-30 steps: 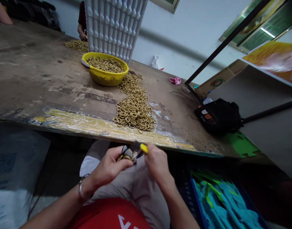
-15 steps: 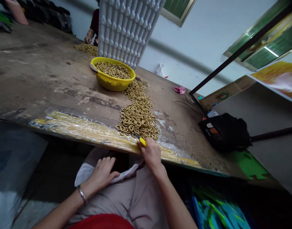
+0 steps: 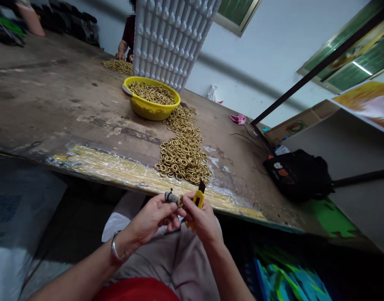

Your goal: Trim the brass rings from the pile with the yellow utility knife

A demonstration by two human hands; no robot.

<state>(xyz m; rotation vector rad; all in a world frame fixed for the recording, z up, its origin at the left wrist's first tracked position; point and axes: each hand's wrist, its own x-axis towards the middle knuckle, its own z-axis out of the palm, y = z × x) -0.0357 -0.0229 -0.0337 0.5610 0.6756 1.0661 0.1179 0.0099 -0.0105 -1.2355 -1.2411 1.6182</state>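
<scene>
Below table edge | L hand [image 3: 151, 217] pinching dark rod [image 3: 170, 197] | R hand [image 3: 203, 217] gripping yellow cutter [image 3: 197, 200] + brass ring [image 3: 180, 201]

Left hand [image 3: 151, 217] and right hand [image 3: 201, 219] fingertip-to-fingertip, grips closed.

The worn wooden table [image 3: 54, 104] spans the left and centre of the frame; clear film covers its near edge. On it rest a yellow basin [image 3: 151, 106] of brass rings, a loose ring pile [image 3: 182, 154] at centre, a second ring heap [image 3: 116, 66] at upper left, a white crate [image 3: 173, 37], and a black bag [image 3: 300, 173] at right.
</scene>
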